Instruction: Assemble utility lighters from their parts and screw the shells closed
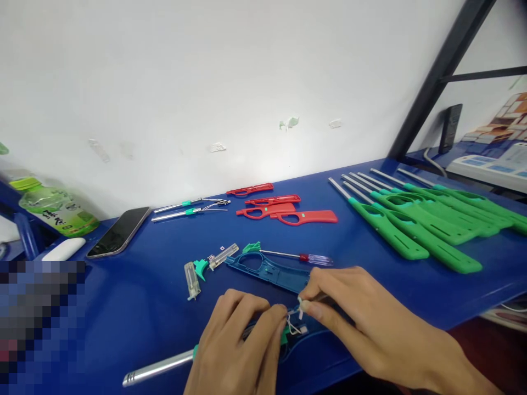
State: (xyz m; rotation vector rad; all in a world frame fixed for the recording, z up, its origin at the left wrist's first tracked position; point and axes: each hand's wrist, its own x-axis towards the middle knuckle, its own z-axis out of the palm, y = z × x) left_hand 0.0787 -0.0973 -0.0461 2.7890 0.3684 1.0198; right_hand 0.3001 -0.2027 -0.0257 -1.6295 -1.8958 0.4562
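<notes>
At the blue table (123, 307), near its front edge, a blue plastic half-shell (316, 327) is gripped by the left hand (239, 340); a small white piece (300, 314) is pinched by the right hand (366, 323), thin white wires (291, 327) best kept slack.

Shiny metal tube (160, 368), smooth blue plastic shell (280, 275), clear plastic tanks (191, 280), glossy tabletop (135, 296)

The left hand (239, 340) holds an open blue lighter casing (318, 325), silver tube (158, 368) jutting left; the right hand (373, 321) pinches a small white piece (303, 306). Green lighters (387, 231) lie rightward, red casing halves (315, 217) behind.
</notes>
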